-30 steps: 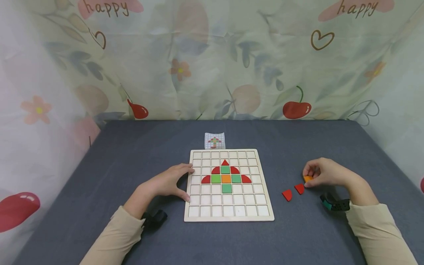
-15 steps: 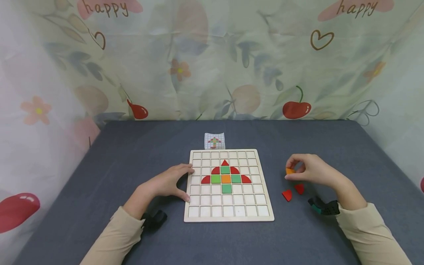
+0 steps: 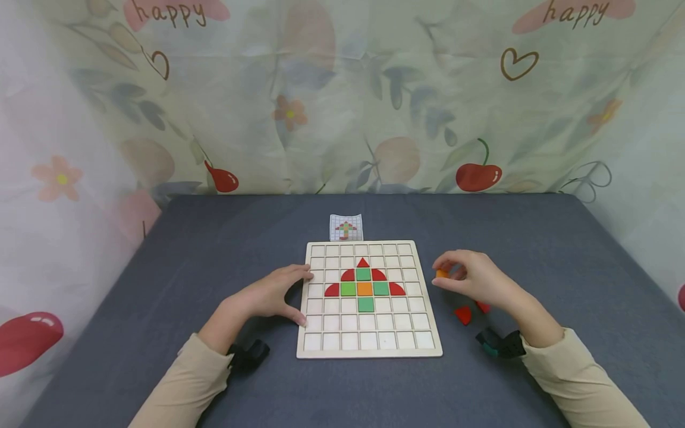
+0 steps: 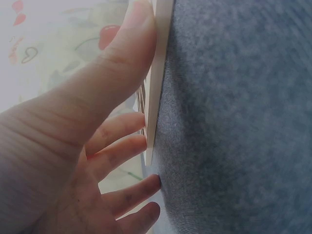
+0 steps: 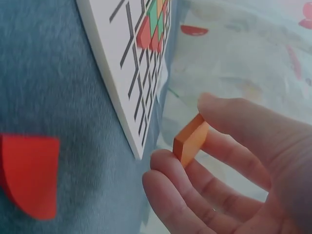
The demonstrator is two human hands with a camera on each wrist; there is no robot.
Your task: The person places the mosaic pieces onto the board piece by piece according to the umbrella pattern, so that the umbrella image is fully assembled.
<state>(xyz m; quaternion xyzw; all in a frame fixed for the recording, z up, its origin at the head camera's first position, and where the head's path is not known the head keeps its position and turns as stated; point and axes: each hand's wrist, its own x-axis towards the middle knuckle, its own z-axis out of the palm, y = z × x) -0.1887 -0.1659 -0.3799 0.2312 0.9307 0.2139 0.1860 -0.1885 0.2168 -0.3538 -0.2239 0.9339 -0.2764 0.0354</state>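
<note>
A white gridded board (image 3: 342,351) lies on the table, with green, orange and red tiles forming an arrow-like figure in its cells. My left hand (image 3: 270,292) rests at the board's left edge, thumb and fingertips spread along the rim, as the left wrist view shows closely. Just off the board's right edge, my right hand (image 3: 468,274) pinches an orange square tile (image 5: 191,139) between thumb and fingers, held above the table. Below that hand lie two red quarter-round tiles; the nearer red tile (image 3: 463,315) shows whole, the other is partly hidden by the wrist.
A small printed card (image 3: 346,227) with a coloured grid figure lies against the board's far edge. Dark grey cloth covers the table (image 3: 241,226). A patterned curtain (image 3: 342,119) hangs behind it.
My right hand has lifted the orange tile from beside the red tiles and carried it left toward the board. The left hand has stayed in place.
</note>
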